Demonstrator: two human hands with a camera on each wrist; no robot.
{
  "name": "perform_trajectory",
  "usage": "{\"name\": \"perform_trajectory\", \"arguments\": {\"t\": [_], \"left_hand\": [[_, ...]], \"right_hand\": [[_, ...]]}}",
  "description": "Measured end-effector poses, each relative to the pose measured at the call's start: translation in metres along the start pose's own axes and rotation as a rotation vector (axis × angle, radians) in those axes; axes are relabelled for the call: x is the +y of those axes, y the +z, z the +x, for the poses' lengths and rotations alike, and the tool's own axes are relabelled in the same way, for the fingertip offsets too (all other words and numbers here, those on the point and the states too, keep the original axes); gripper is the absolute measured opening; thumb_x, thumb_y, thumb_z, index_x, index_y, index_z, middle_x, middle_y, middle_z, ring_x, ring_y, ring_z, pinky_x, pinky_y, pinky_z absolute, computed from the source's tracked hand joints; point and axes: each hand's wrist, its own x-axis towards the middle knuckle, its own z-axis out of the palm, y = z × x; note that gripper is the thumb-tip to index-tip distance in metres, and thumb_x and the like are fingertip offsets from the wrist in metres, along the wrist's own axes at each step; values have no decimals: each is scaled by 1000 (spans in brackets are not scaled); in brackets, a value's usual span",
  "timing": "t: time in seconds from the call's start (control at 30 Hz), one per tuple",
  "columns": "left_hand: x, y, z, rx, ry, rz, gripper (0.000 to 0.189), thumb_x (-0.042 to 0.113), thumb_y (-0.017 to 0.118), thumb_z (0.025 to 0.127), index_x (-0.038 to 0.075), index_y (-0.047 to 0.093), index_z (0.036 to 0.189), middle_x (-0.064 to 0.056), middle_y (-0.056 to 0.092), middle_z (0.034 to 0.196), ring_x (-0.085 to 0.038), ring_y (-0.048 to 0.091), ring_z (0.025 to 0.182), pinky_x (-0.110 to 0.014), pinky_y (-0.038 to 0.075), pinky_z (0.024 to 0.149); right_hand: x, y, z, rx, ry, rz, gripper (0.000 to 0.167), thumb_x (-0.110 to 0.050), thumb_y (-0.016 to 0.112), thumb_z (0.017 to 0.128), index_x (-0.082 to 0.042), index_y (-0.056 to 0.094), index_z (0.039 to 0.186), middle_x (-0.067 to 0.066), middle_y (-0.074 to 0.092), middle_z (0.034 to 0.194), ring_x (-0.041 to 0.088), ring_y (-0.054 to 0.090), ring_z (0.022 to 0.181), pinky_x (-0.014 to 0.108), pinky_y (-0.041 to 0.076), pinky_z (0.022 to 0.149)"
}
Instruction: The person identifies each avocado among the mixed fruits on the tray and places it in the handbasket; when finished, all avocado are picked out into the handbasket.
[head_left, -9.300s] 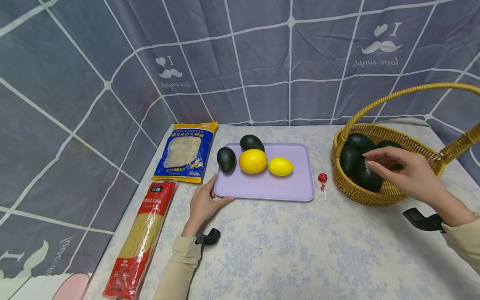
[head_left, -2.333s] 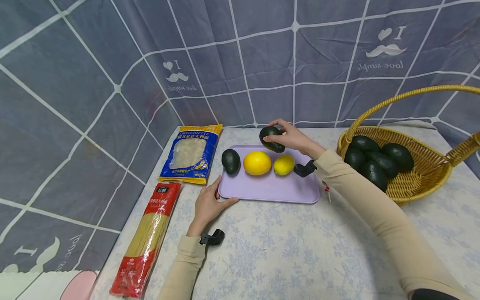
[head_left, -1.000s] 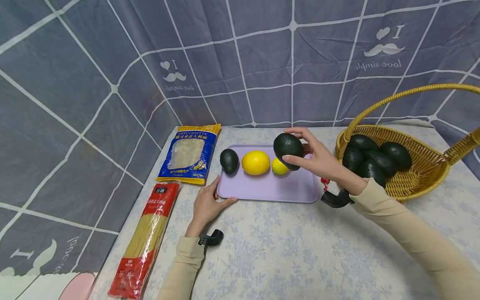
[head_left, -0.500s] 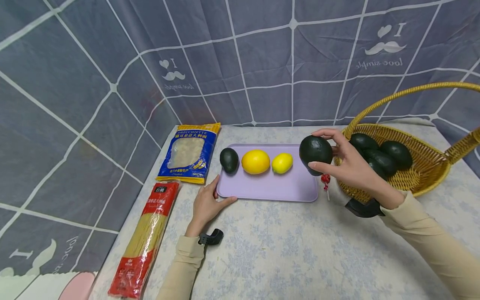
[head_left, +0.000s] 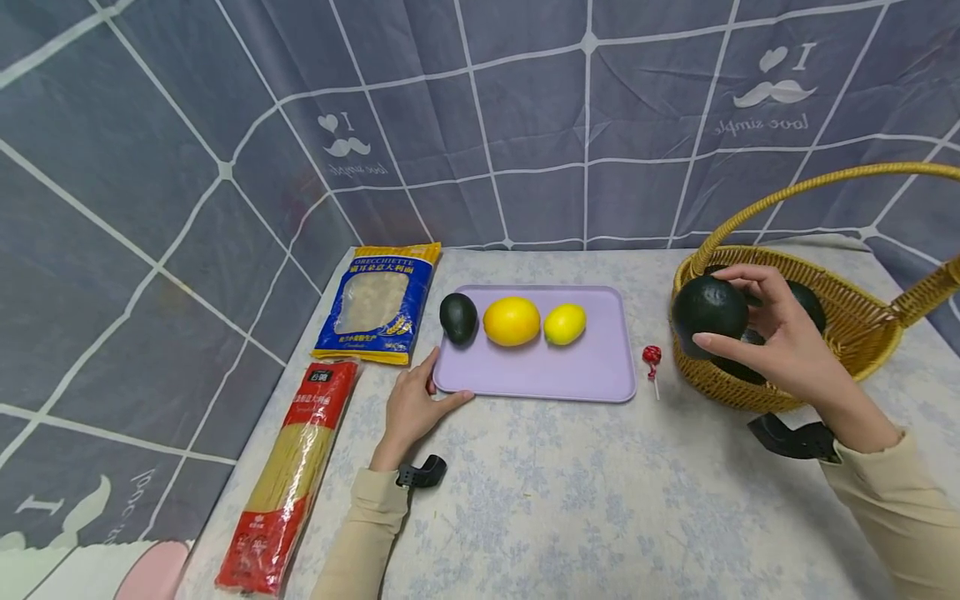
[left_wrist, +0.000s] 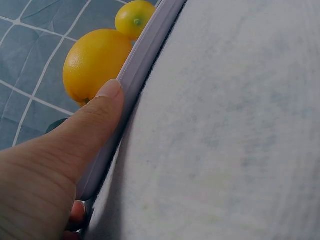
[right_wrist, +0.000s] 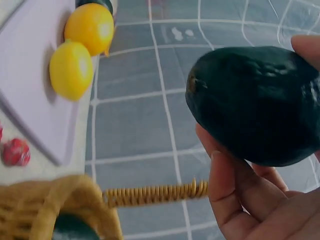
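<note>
My right hand [head_left: 795, 354] holds a dark green avocado [head_left: 708, 317] between thumb and fingers, raised in front of the wicker basket [head_left: 873, 346]. In the right wrist view the avocado [right_wrist: 252, 105] lies across the fingers, its stem end bare. More avocados sit in the basket, partly hidden behind this hand. My left hand [head_left: 411, 408] grips the front left corner of the lilac tray [head_left: 555, 371]; its thumb [left_wrist: 95, 117] lies along the rim. On the tray are an avocado [head_left: 458, 318] at the left edge, a large orange-yellow fruit [head_left: 512, 322] and a lemon [head_left: 565, 324].
A red-wrapped lollipop [head_left: 652, 357] lies between tray and basket. To the left are a blue-and-yellow orecchiette bag [head_left: 377, 304] and a red spaghetti packet [head_left: 288, 479]. The basket's tall handle [head_left: 825, 177] arches over it. A grey checked curtain [head_left: 540, 125] hangs behind the table.
My right hand lifts an avocado from the tray's back edge and carries it right, past the lollipop, to the basket. The left hand stays at the tray's corner.
</note>
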Motion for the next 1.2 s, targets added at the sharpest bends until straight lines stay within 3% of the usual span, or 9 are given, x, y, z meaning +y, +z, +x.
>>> {"name": "perform_trajectory", "arguments": {"t": [0.4, 0.77, 0.93, 1.13, 1.2], "left_hand": [[1, -1, 0, -4, -14, -3, 97, 57, 78, 68, 10, 42, 144, 0, 44, 72, -20, 38, 72, -32, 27, 59], [1, -1, 1, -7, -10, -3, 96, 56, 79, 69, 8, 42, 144, 0, 44, 72, -20, 38, 72, -32, 26, 60], [1, 0, 1, -9, -10, -8, 96, 56, 79, 69, 8, 42, 144, 0, 44, 72, -20, 38, 73, -32, 27, 59], [1, 0, 0, -9, -12, -11, 96, 55, 79, 69, 9, 42, 144, 0, 44, 72, -20, 38, 73, -32, 27, 59], [1, 0, 0, -7, -10, -10, 96, 55, 79, 69, 8, 42, 144, -1, 44, 72, -20, 38, 73, -32, 26, 59]], "right_hand": [[20, -25, -14, 92, -8, 85, 75, 23, 68, 71, -5, 41, 136, 7, 51, 111, 11, 59, 86, 16, 48, 67], [42, -47, -23, 230, 226, -20, 66, 3, 69, 83, -25, 43, 137, -9, 48, 107, -7, 59, 78, 11, 45, 62], [51, -55, -28, 270, 260, -114, 60, -6, 71, 84, -28, 46, 134, -14, 50, 99, -5, 52, 72, 9, 40, 60], [64, -63, -33, 246, 296, -204, 51, -17, 68, 88, -32, 43, 130, -18, 48, 92, -5, 48, 70, 9, 38, 58], [68, -64, -34, 228, 321, -233, 51, -21, 67, 89, -29, 41, 133, -13, 49, 95, -8, 47, 71, 9, 38, 57]]}}
